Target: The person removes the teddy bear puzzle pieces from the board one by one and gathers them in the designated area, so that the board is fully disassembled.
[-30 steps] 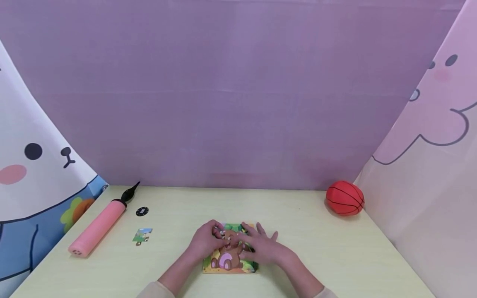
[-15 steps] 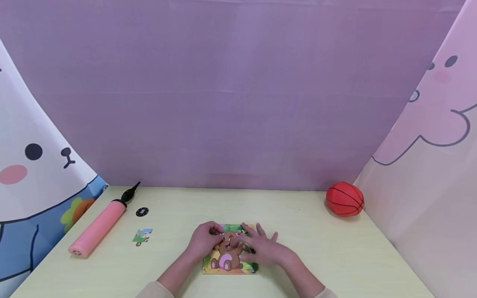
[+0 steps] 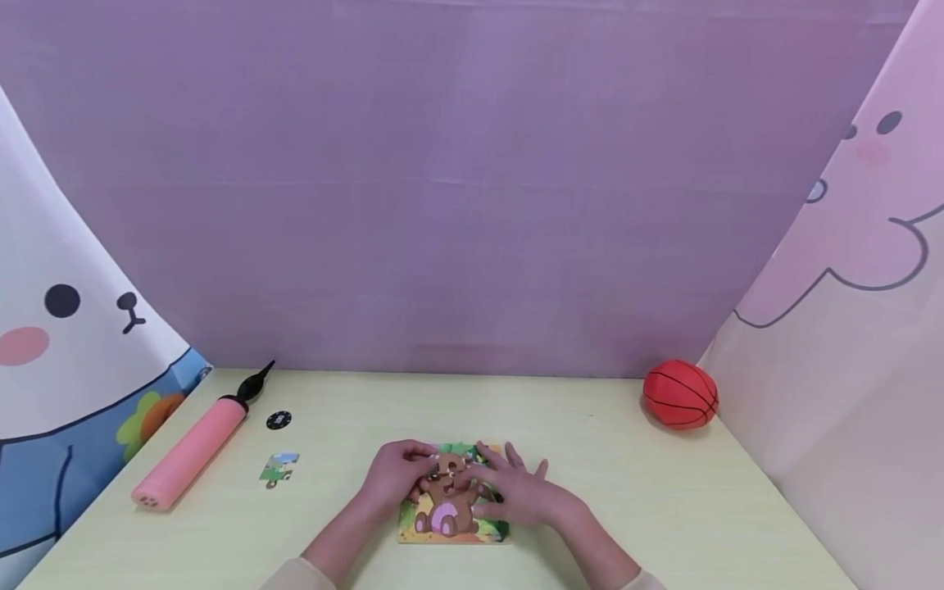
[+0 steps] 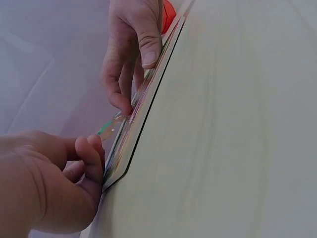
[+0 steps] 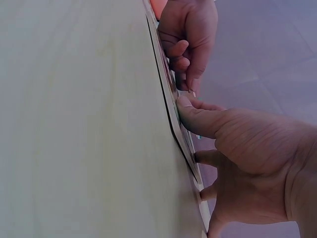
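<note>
A square jigsaw puzzle (image 3: 450, 533) with a cartoon bear lies on the table in front of me. At its upper left corner, my left hand (image 3: 398, 474) pinches a puzzle piece (image 4: 117, 120) between thumb and fingers; the piece shows tilted up above the board in the left wrist view. From the right side, my right hand (image 3: 519, 492) reaches over the board with fingers spread. Its thumb (image 5: 195, 116) is at the near part of the puzzle, and other fingertips rest on the board's surface and at its right edge. The fingers hide part of the picture.
A loose puzzle piece (image 3: 280, 469) lies left of the board, with a black round chip (image 3: 279, 420) behind it. Farther left is a pink hand pump (image 3: 193, 451) with a black nozzle. A red ball (image 3: 680, 395) sits at the back right, near the fabric wall.
My left hand has shifted slightly left with its fingers drawn closer together at the board's upper left corner. The right hand stays in place on the puzzle.
</note>
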`<act>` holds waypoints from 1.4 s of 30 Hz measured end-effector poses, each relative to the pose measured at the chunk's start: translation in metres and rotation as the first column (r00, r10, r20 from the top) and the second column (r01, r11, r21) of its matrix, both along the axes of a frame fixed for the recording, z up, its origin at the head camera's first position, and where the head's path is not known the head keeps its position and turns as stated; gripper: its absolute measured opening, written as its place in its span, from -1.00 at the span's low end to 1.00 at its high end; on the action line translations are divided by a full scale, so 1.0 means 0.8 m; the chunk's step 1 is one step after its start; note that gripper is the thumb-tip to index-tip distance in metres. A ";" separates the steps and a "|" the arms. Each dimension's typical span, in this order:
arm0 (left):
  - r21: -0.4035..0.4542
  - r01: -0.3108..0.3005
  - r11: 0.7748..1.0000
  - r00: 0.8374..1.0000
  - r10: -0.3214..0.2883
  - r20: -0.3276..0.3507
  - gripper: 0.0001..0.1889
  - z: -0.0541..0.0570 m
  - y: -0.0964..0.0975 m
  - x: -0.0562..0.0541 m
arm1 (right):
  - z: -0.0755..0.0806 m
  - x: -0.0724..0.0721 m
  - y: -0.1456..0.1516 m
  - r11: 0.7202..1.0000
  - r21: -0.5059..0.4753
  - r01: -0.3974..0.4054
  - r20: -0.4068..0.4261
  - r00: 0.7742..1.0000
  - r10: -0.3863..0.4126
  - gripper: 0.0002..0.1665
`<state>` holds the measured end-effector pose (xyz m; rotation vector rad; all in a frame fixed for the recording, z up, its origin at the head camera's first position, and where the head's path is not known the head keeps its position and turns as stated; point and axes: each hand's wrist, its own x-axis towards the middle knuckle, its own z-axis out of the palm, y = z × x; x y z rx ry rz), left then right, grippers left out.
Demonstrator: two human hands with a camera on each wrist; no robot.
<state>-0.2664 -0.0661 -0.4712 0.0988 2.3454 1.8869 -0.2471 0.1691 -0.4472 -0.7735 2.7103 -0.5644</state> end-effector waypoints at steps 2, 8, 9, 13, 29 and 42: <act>0.015 0.000 1.000 1.000 -0.001 0.011 -0.76 0.000 -0.003 0.000 | -0.001 0.000 -0.001 1.000 0.001 -0.002 -0.003 1.000 0.002 -0.54; 0.025 -0.028 0.999 1.000 0.027 0.008 -0.76 0.002 -0.016 -0.003 | 0.000 0.001 -0.003 1.000 -0.005 -0.001 -0.010 1.000 0.000 -0.48; 0.024 -0.035 0.999 0.999 0.035 0.007 -0.77 0.002 -0.019 -0.004 | 0.000 0.001 -0.003 1.000 -0.009 0.003 -0.010 1.000 -0.004 -0.45; 0.024 -0.058 0.998 0.998 0.058 0.009 -0.78 0.003 -0.031 -0.005 | 0.004 0.003 -0.004 0.999 -0.026 0.024 -0.009 1.000 -0.024 -0.29; -0.013 -0.104 0.994 0.994 0.105 0.029 -0.77 0.012 -0.072 0.000 | 0.008 0.005 0.009 0.986 0.139 0.097 -0.045 0.995 -0.092 0.20; -0.030 -0.109 0.994 0.992 0.111 0.059 -0.73 0.007 -0.122 0.006 | 0.005 0.007 0.009 0.980 0.176 0.094 -0.041 0.995 -0.088 0.24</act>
